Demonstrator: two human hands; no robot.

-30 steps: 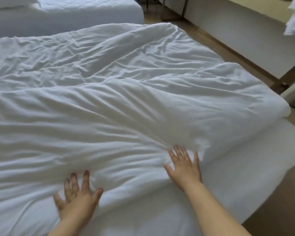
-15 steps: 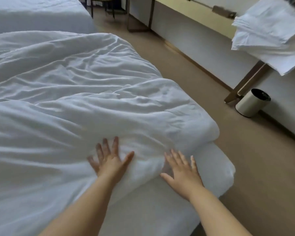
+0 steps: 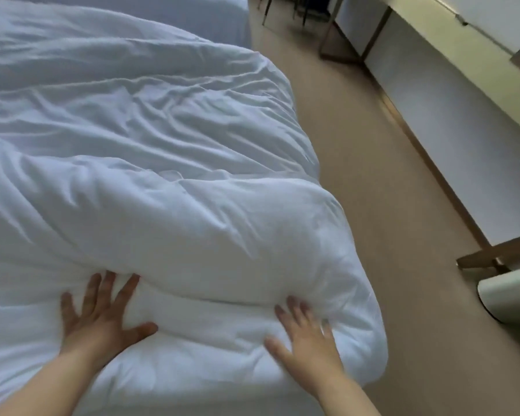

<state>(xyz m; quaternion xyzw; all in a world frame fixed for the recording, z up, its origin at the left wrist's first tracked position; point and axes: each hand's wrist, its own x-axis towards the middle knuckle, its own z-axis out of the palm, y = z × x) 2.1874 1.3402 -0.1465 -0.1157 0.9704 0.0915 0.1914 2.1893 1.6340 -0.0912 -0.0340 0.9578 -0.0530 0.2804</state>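
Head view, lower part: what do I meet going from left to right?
The left hand → right hand, both flat on the duvet → floor → waste bin at the right edge.

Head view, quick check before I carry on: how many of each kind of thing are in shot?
Hands: 2 (left hand, right hand, both pressing flat on the bedding)
White duvet: 1
Waste bin: 1
Desk: 1
Total: 5
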